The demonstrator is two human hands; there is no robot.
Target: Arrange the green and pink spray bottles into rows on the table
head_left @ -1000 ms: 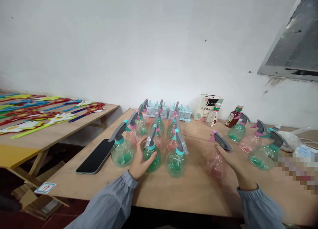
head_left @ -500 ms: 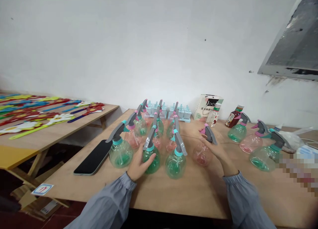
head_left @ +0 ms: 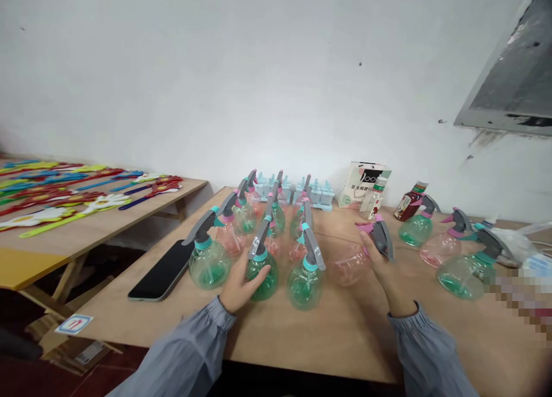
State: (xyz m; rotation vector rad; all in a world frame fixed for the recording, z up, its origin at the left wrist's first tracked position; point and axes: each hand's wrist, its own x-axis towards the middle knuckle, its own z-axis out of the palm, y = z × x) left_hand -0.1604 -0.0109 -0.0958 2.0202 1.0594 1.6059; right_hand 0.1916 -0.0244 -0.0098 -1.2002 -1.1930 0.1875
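My right hand grips a clear pink spray bottle by its neck. That bottle leans over, its body to the left and its grey and pink spray head to the right. On the left, my left hand is curled round the side of a green spray bottle, thumb across its front; its other fingertips are hidden. Close by stands another green spray bottle with a grey trigger. A further green spray bottle is left of my left hand. Several more pink and green bottles are lined up behind.
A black phone lies at the table's left. Pale blue plastic racks, a printed box and a brown bottle are near the wall. Three spray bottles stand right, including a pink one. Colourful hand-shaped toys cover another table.
The pink bottle in my right hand has gone from nearly upright to tilted, its spray head swinging right. My left hand has stayed at the green bottle.
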